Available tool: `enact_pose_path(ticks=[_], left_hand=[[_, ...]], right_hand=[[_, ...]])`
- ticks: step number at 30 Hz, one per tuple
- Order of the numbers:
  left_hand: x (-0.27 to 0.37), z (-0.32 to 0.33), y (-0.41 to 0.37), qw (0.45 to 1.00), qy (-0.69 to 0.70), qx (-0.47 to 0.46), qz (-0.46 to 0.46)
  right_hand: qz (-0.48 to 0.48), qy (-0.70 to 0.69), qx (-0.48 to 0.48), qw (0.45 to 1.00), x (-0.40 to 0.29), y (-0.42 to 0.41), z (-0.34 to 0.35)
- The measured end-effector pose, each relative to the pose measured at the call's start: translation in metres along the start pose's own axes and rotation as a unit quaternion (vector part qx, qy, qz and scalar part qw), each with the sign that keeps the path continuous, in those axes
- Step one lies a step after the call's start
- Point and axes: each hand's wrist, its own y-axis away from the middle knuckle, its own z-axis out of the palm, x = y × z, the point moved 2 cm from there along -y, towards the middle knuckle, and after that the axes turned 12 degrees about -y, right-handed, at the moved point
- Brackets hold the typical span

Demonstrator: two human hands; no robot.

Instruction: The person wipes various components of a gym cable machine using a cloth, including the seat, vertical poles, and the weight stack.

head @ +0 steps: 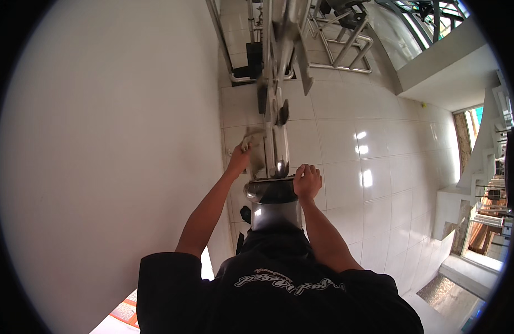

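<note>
My left hand (243, 153) grips a light cloth (253, 140), blurred by motion, at the left side of a metal-framed machine (280, 144). My right hand (307, 182) rests with curled fingers at the right edge of a dark padded part (271, 191); whether it grips that edge is not clear. Below the pad, close to my body, is a shiny grey surface (275, 215). The polished metal tubes of the machine run away from me between my two hands.
A white wall (115, 125) rises close on the left. Ahead stand more tubular metal frames (344, 54) on the tiled floor (344, 142). A small black object (245, 213) lies left of the grey surface. Window openings are at the far right.
</note>
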Motion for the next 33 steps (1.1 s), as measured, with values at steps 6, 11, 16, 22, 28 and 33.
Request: enact_pose_path(ticks=[6,11,16,22,28,33], left_hand=[[-0.025,0.061,-0.046,0.953,0.242,-0.140,-0.115],[0.008,0.083,-0.036,0.911,0.368,-0.178,-0.056],[0.020,0.069,-0.013,0.963,0.195,-0.015,-0.183],[0.027,0.036,0.037,0.977,0.159,0.099,-0.101],[0.047,0.024,0.008,0.891,0.427,0.151,0.029],[0.117,0.034,-0.056,0.905,0.382,0.169,-0.081]], right_hand=[[-0.007,-0.009,-0.007,1.000,-0.012,0.001,-0.002],[-0.007,-0.022,0.006,1.000,-0.001,0.001,-0.002],[-0.014,-0.035,0.023,0.999,0.000,0.001,-0.002],[-0.003,-0.027,0.013,1.000,-0.005,0.000,-0.005],[-0.006,-0.020,0.009,1.000,-0.001,0.000,-0.003],[-0.011,0.006,-0.020,1.000,-0.006,-0.002,-0.001]])
